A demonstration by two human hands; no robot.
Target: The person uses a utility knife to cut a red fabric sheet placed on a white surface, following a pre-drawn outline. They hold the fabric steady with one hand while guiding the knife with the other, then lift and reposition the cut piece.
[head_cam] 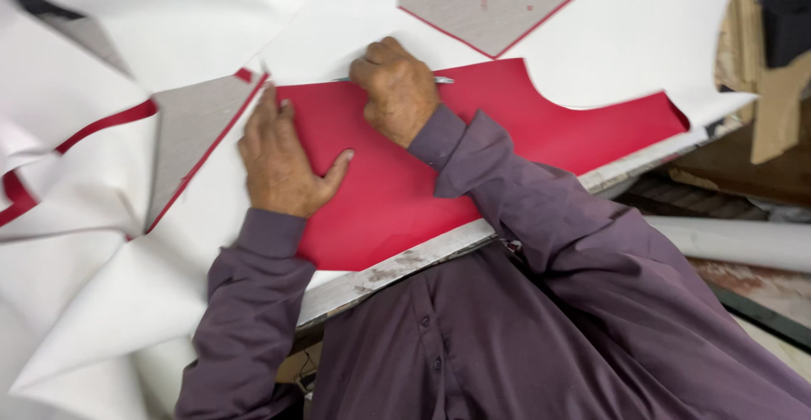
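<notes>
Head view, looking down. The left hand [283, 156] lies open and flat on a red pattern piece [473, 154], pinning it to white sheet material [101, 302] spread over the desk [397, 266]. The right hand [395, 89], just beyond and to the right of the left, is fisted around a slim metal tool [439, 79], its tip hidden under the fist, at the red piece's far edge. Beyond the right hand and left of the left hand, gaps [490, 2] already cut from the white sheet show grey backing with red edging. Judging by this, several shapes are finished; whether the outline around the red piece is complete cannot be told.
</notes>
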